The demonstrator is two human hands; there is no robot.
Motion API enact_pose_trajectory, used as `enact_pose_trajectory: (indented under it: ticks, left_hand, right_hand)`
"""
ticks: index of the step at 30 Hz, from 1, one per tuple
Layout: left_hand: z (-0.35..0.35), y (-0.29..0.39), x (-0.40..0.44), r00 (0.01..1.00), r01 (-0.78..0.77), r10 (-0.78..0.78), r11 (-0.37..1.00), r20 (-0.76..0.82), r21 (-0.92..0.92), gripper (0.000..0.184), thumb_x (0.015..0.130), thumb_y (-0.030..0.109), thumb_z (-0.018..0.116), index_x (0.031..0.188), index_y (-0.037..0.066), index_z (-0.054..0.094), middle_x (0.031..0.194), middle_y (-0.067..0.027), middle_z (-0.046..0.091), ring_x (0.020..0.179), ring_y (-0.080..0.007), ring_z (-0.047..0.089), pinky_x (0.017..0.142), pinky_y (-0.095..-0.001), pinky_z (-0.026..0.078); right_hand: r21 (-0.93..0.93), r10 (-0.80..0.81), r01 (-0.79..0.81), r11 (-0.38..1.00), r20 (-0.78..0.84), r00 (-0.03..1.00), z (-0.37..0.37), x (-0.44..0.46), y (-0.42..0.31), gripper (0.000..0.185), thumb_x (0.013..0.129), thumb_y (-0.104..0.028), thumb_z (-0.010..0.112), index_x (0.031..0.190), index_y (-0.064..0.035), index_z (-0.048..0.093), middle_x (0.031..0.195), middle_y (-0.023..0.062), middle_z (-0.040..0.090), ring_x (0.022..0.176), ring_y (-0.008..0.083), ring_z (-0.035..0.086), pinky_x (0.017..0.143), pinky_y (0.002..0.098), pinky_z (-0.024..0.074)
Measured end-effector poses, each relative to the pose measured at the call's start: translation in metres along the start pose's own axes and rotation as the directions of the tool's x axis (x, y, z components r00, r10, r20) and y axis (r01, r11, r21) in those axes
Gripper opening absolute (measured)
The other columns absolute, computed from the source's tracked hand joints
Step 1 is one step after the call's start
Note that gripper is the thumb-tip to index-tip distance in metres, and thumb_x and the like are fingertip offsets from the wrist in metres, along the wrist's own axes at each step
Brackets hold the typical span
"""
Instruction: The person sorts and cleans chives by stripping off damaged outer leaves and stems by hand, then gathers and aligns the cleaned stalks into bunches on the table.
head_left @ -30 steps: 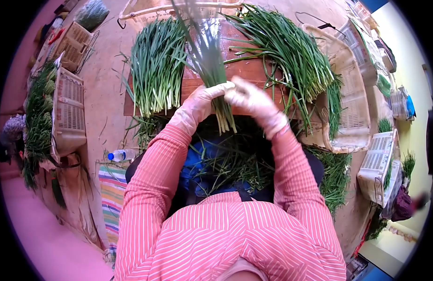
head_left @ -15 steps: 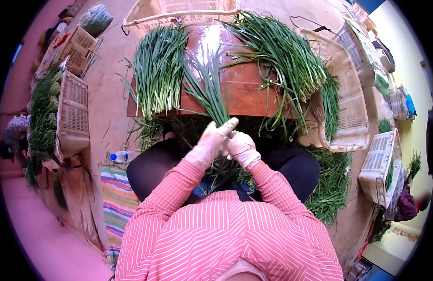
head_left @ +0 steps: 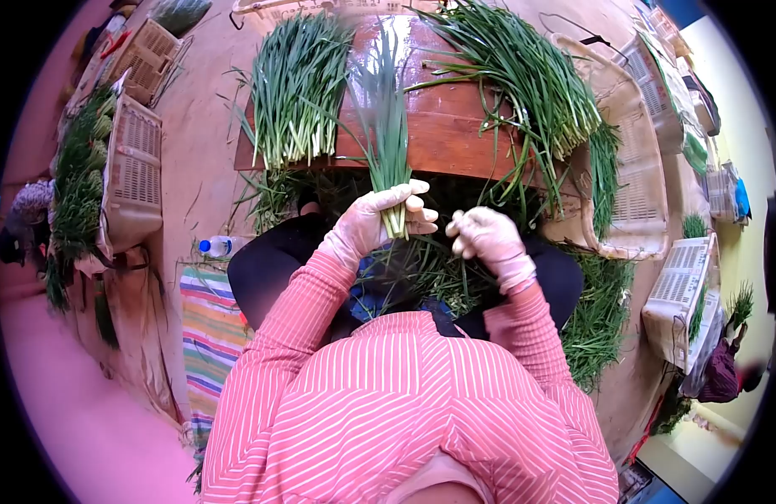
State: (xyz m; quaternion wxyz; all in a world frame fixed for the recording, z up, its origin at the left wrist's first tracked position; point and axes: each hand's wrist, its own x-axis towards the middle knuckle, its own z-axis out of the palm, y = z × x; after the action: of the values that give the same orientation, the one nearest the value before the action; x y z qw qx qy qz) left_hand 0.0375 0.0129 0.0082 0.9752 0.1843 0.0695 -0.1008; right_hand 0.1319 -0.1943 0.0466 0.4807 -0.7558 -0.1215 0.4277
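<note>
My gloved left hand (head_left: 369, 220) is closed around a small bunch of garlic chives (head_left: 390, 139). The pale stem ends poke out below its fingers, and the leaves point away over the table edge. To the right, apart from the bunch, my gloved right hand (head_left: 494, 242) has its fingers curled in; whether anything is in them is hidden. On the brown wooden table (head_left: 451, 153), a neat pile of chives (head_left: 297, 92) lies at left with stems toward me. A larger, looser pile (head_left: 526, 80) lies at right, overhanging the edge.
Loose leaves (head_left: 602, 328) litter the floor beside and between my legs. A cream plastic crate (head_left: 644, 189) stands right of the table. At left are a water bottle (head_left: 216, 246), a striped mat (head_left: 207, 336) and a crate (head_left: 136, 172) heaped with greens.
My hands were together at the bunch; now the right has pulled away to the right. My left hand keeps the bunch, now more upright with its stem ends showing. The camera view has shifted slightly.
</note>
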Motion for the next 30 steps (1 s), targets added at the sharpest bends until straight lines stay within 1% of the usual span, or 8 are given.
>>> enact_pose_trajectory:
  ticks: [7,9,16,21,23,25,28,30]
  left_hand:
    - [0.022,-0.004,-0.017,0.973,0.208,-0.222,0.963,0.066,0.172,0.032,0.092,0.022,0.053,0.113,-0.003,0.052,0.066,-0.0006,0.050,0.058,-0.0144,0.054,0.065,-0.0375,0.052]
    - [0.032,-0.003,-0.023,0.938,0.324,-0.344,0.916,0.046,0.239,0.029,0.092,0.021,0.054,0.112,-0.001,0.056,0.062,0.0006,0.049,0.055,-0.0131,0.054,0.060,-0.0327,0.052]
    - [0.047,0.049,-0.037,0.927,0.374,-0.361,0.860,-0.103,0.347,0.026,0.088,0.021,0.058,0.103,0.000,0.060,0.059,0.0031,0.047,0.052,-0.0076,0.048,0.052,-0.0233,0.045]
    - [0.033,0.085,-0.045,0.915,0.396,-0.386,0.806,-0.117,0.441,0.030,0.089,0.025,0.058,0.106,0.000,0.059,0.064,0.0004,0.055,0.058,-0.0092,0.056,0.053,-0.0229,0.046]
    - [0.026,0.100,-0.048,0.915,0.403,-0.315,0.694,-0.251,0.597,0.036,0.089,0.030,0.059,0.111,0.001,0.057,0.072,-0.0020,0.059,0.064,-0.0105,0.058,0.060,-0.0248,0.049]
    - [0.047,0.133,-0.058,0.931,0.358,-0.064,0.334,-0.359,0.872,0.055,0.085,0.044,0.062,0.118,0.001,0.052,0.096,-0.0102,0.063,0.085,-0.0171,0.060,0.079,-0.0315,0.048]
    - [0.023,0.174,-0.056,0.677,0.307,0.713,-0.048,-0.183,0.951,0.080,0.076,0.059,0.064,0.130,0.003,0.043,0.119,-0.0233,0.052,0.114,-0.0317,0.049,0.096,-0.0379,0.040]
    - [-0.005,0.202,-0.038,0.475,0.652,0.781,-0.004,-0.405,0.758,0.109,0.065,0.069,0.067,0.144,0.011,0.020,0.142,-0.0276,0.024,0.132,-0.0429,0.026,0.106,-0.0473,0.027]
  right_hand:
    - [0.316,-0.272,0.118,0.941,0.505,0.819,0.011,0.044,-0.047,0.052,0.088,-0.039,0.059,0.127,-0.0046,0.051,0.103,0.0067,0.064,0.083,0.0088,0.058,0.070,0.0200,0.0435]
    - [0.626,-0.329,-0.163,0.763,0.593,0.735,0.035,0.046,-0.045,0.073,0.087,-0.034,0.062,0.142,-0.0020,0.026,0.118,0.0123,0.058,0.107,0.0188,0.057,0.092,0.0296,0.0435]
    - [0.876,-0.358,-0.044,0.481,0.242,0.902,0.079,0.046,-0.090,0.058,0.088,-0.021,0.061,0.136,0.0014,0.038,0.082,-0.0007,0.057,0.087,0.0142,0.056,0.083,0.0273,0.0470]
    - [0.718,-0.177,0.086,0.690,0.053,0.983,0.056,0.090,-0.099,0.036,0.086,-0.016,0.062,0.119,-0.0032,0.058,0.098,0.0053,0.064,0.088,0.0123,0.059,0.075,0.0260,0.0495]
    - [0.083,-0.662,0.657,0.750,0.115,0.741,0.050,0.108,-0.088,0.032,0.085,-0.019,0.062,0.115,-0.0074,0.061,0.100,0.0033,0.064,0.090,0.0110,0.059,0.074,0.0255,0.0490]
    - [0.362,-0.114,0.077,0.929,0.082,0.990,0.049,0.108,-0.117,0.024,0.086,-0.022,0.061,0.106,-0.0087,0.067,0.090,0.0027,0.065,0.080,0.0116,0.061,0.069,0.0263,0.0500]
    - [0.403,-0.080,0.042,0.914,0.078,0.994,0.051,0.115,-0.145,0.021,0.084,-0.022,0.064,0.094,-0.0041,0.067,0.078,0.0038,0.064,0.067,0.0138,0.062,0.062,0.0274,0.0501]
    - [0.278,-0.182,0.161,0.947,0.049,0.982,0.049,0.129,-0.159,0.020,0.082,-0.023,0.066,0.091,-0.0053,0.068,0.077,0.0027,0.064,0.067,0.0130,0.061,0.064,0.0253,0.0489]
